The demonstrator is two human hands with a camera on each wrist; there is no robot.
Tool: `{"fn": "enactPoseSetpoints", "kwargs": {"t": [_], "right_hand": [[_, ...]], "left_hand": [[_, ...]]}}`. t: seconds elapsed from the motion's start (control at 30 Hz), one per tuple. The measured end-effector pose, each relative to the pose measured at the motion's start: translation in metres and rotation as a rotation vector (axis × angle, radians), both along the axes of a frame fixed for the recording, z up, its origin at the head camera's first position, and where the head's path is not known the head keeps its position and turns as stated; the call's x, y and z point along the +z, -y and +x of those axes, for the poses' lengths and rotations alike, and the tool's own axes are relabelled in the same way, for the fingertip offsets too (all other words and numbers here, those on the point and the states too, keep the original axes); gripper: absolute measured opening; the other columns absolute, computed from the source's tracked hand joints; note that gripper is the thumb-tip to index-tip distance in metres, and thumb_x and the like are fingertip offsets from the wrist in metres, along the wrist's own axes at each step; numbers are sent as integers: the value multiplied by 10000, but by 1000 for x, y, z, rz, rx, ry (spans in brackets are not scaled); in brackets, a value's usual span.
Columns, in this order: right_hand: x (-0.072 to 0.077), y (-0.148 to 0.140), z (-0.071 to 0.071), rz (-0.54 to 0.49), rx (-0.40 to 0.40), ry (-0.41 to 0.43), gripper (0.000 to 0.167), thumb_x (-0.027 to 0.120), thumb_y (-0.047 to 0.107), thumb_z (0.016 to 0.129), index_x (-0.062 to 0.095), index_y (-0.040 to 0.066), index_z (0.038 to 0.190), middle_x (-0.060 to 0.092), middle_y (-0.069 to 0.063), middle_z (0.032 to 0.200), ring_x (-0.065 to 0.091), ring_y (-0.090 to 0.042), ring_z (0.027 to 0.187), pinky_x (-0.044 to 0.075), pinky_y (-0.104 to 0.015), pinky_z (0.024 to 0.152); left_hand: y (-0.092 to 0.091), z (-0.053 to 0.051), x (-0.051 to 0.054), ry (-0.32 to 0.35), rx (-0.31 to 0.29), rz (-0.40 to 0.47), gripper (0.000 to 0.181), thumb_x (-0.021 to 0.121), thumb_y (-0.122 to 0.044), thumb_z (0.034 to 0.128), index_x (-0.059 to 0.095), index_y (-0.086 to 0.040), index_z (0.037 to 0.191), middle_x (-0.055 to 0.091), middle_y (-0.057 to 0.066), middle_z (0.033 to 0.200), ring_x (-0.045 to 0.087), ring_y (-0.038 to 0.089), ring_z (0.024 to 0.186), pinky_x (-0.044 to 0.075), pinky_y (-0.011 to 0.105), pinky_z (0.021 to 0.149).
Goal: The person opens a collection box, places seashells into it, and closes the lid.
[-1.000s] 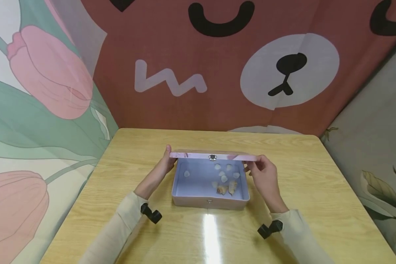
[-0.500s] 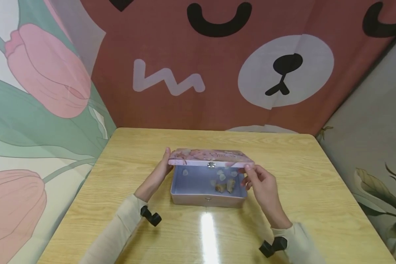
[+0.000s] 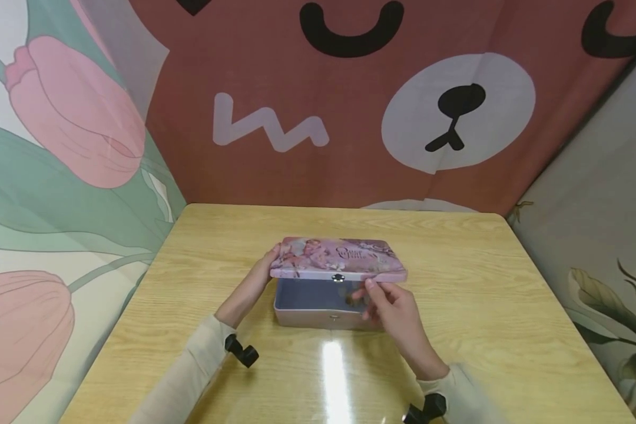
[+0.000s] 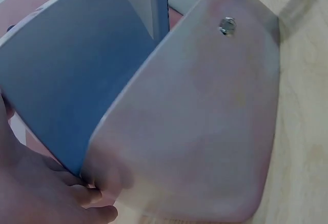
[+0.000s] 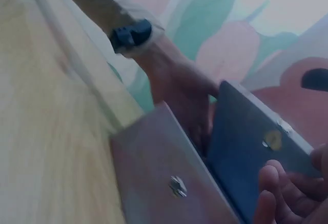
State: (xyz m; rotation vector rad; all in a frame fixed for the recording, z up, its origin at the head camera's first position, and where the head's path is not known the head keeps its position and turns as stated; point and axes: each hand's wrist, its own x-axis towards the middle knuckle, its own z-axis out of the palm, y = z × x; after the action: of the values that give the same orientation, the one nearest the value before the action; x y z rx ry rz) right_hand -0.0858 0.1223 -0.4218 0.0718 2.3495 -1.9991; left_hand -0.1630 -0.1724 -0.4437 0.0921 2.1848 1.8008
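Note:
A pink tin box sits on the table, its hinged, picture-printed lid tilted partly down over it. At the lid's left end my left hand holds the edge; the left wrist view shows its fingers by the box's rear corner. My right hand pinches the lid's front rim to the right of the metal clasp, thumb outside and fingers beneath. In the right wrist view its fingers are before the lid's inner face. Seashells inside are mostly hidden by lid and fingers.
The wood-grain table extends around the box, with a bright reflection in front. Behind it hangs a red-brown bear-print cloth. A tulip-print cloth hangs at the left. Each wrist wears a black camera.
The lid has swung forward and down, its printed top coming into view and the shells mostly disappearing. My right hand has moved from the lid's right corner leftward along the front rim.

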Motion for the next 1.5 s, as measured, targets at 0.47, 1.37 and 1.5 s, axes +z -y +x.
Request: {"fn": "enactPoseSetpoints", "kwargs": {"t": [0.47,1.37,1.5], "right_hand": [[-17,31,10,-46,206,99,343,665,229,1061,732,-107,1048,758,-105,792,635,-104,539,559,-238,508],[-58,26,6,-22,270,188,363,666,238,1058,734,-115,1008,712,10,704,613,-88,516,515,-209,466],[-61,27,1,-14,258,191,354,668,239,1056,736,-102,988,702,21,691,616,-88,520,520,-205,474]], "left_hand": [[-1,5,-8,-19,1,-78,731,322,-440,1143,54,-89,1726,19,94,1824,-18,316,1696,6,542,1389],[-17,14,-35,-233,75,-121,617,318,-168,1168,52,-36,1708,71,174,1797,99,363,1677,63,519,1386],[-17,10,-35,-235,80,-133,617,313,-180,1170,44,-42,1708,67,169,1801,99,342,1681,67,506,1389]]}}
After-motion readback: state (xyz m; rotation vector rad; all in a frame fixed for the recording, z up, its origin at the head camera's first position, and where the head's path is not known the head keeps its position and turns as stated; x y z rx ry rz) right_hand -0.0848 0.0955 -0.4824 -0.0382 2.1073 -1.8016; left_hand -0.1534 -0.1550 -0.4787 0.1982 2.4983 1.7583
